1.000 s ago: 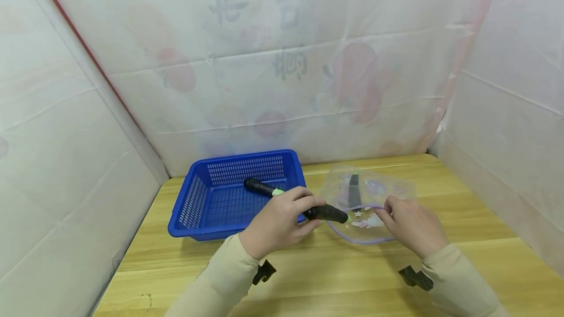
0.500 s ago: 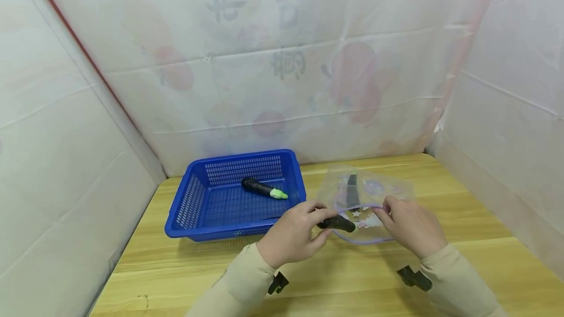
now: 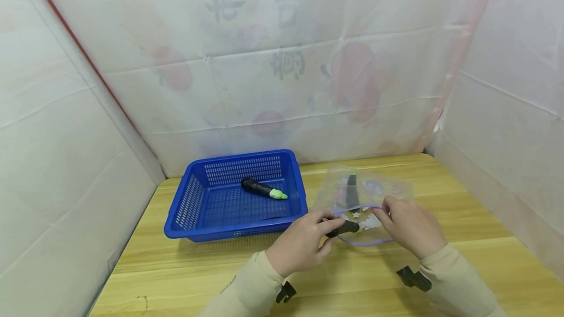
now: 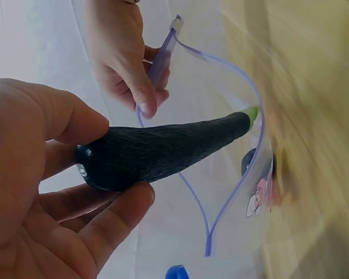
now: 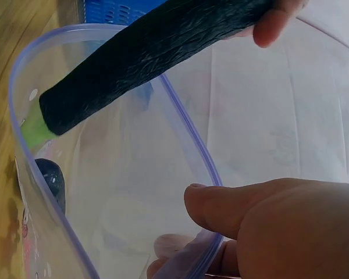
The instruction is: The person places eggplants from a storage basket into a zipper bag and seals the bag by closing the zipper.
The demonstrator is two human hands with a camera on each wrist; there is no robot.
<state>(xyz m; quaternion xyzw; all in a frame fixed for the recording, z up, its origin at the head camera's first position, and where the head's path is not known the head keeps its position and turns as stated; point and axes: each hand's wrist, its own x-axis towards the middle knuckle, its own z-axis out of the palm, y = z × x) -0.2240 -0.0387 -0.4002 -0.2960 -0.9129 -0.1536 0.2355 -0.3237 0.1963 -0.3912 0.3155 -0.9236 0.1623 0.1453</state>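
Black vegetable (image 4: 174, 150) at the mouth of a clear bag (image 3: 374, 190)

Thumb and fingers of the left hand (image 3: 301, 243) pinch the vegetable by its blunt end, its green tip pointing right, within the loop of the bag's purple rim. I cannot tell whether the tip lies past the rim. To the right, the right hand (image 3: 414, 226) grips that rim between thumb and fingers, and the mouth gapes toward the near left. A second vegetable (image 3: 352, 193) lies inside the bag, toward its far end. Left of the bag and apart from it, a blue plastic basket (image 3: 207, 234) holds a third vegetable (image 3: 263, 189), green end toward the right. Bag and basket rest on a wooden table (image 3: 185, 283), before a printed cloth (image 3: 246, 97) at the far side.
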